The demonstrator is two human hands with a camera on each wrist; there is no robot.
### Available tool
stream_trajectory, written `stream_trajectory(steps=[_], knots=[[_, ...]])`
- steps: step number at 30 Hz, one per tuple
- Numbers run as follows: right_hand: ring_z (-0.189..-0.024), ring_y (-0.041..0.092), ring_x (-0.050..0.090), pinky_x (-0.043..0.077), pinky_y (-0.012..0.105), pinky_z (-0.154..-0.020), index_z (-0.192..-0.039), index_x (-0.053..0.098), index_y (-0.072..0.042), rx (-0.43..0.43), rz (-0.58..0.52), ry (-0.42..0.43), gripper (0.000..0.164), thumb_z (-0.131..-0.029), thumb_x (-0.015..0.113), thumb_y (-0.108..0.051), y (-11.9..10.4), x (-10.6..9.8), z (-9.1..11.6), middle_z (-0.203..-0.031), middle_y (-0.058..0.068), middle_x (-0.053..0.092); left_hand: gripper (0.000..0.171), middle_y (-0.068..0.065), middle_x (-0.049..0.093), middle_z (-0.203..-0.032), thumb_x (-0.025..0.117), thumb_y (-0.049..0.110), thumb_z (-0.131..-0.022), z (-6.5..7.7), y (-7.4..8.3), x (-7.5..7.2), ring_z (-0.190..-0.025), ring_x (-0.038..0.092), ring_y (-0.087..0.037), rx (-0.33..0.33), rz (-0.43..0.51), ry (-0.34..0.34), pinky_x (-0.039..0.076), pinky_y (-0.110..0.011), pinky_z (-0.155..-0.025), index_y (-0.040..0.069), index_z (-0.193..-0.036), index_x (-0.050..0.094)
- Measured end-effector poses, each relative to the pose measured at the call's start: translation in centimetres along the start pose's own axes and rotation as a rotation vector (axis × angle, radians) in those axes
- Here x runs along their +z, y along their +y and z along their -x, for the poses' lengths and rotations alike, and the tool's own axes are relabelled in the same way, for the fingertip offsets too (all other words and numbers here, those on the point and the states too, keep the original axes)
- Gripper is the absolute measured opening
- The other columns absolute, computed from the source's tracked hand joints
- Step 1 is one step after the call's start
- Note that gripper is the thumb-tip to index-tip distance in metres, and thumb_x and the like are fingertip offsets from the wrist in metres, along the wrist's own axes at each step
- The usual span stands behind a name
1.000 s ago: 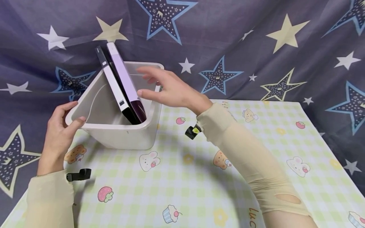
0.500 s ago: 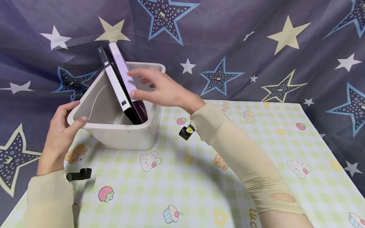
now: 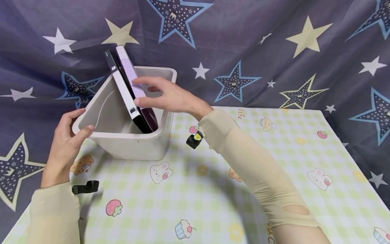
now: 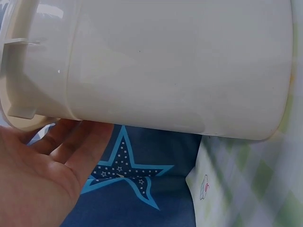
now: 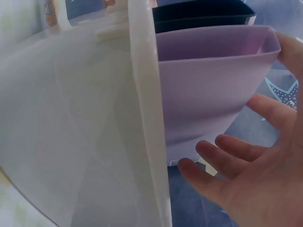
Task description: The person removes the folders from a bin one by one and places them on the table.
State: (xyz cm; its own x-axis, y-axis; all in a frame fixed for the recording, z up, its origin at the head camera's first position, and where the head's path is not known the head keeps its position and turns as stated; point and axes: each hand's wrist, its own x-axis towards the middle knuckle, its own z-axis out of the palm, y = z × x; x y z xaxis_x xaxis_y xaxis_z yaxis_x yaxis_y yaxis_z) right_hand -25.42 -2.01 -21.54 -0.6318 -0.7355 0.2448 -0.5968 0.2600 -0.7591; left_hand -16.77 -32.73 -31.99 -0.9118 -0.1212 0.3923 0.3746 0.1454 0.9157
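Observation:
A white plastic bin (image 3: 134,145) stands at the table's left. My left hand (image 3: 62,145) grips its near left corner, thumb over the rim and fingers outside. Two narrow boxes lean side by side in the bin, sticking out above the back rim: a black-and-white one (image 3: 122,89) and a lilac one (image 3: 125,64). Seen from the right wrist, the lilac box (image 5: 203,99) is hollow with an open end. Reaching over the bin, my right hand (image 3: 170,96) touches the lilac box with thumb and index finger; its other fingers (image 5: 222,158) are loosely spread beside it.
A green-checked cloth (image 3: 195,196) with cartoon prints covers the table. Close behind hangs a dark blue curtain (image 3: 195,44) patterned with stars. Each wrist carries a small black camera, the left camera (image 3: 85,187) hanging above the cloth.
My right hand has moved left, from beside the lilac box onto its narrow side. The left hand keeps its hold on the bin, and both boxes stay where they were.

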Motion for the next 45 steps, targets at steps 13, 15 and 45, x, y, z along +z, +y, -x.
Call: stream_trajectory(steps=[13,15,45], knots=[[-0.116,0.003,0.05,0.036,0.014,-0.097,-0.144,0.044,-0.018,0.013,-0.035,-0.103,0.056,-0.091,0.061,-0.025,0.7,-0.2,0.0,-0.141,-0.006,0.047,0.054,-0.005,0.048,-0.12,0.059,-0.01,-0.083,0.0,-0.5,0.2,-0.093,0.053,-0.011,0.012,0.057,0.004,0.046,-0.01,-0.073,0.002,-0.134,0.048],[-0.115,0.004,0.052,0.037,0.014,-0.096,-0.143,0.046,-0.017,0.013,-0.041,-0.109,0.055,-0.091,0.061,-0.023,0.6,-0.3,0.0,-0.141,-0.004,0.047,0.053,-0.005,0.048,-0.12,0.059,-0.01,-0.083,0.0,-0.5,0.1,-0.093,0.053,-0.011,0.012,0.057,0.005,0.046,-0.01,-0.073,0.002,-0.134,0.048],[-0.088,0.014,0.051,0.043,0.024,-0.075,-0.119,0.058,-0.023,0.153,0.195,-0.148,0.039,-0.081,0.065,-0.023,-1.1,-2.0,-1.5,-0.109,0.0,0.054,0.053,-0.007,0.048,-0.121,0.058,-0.012,-0.082,-0.2,-0.5,0.3,-0.094,0.052,-0.014,0.036,0.06,0.017,0.046,-0.012,-0.073,0.001,-0.133,0.05]])
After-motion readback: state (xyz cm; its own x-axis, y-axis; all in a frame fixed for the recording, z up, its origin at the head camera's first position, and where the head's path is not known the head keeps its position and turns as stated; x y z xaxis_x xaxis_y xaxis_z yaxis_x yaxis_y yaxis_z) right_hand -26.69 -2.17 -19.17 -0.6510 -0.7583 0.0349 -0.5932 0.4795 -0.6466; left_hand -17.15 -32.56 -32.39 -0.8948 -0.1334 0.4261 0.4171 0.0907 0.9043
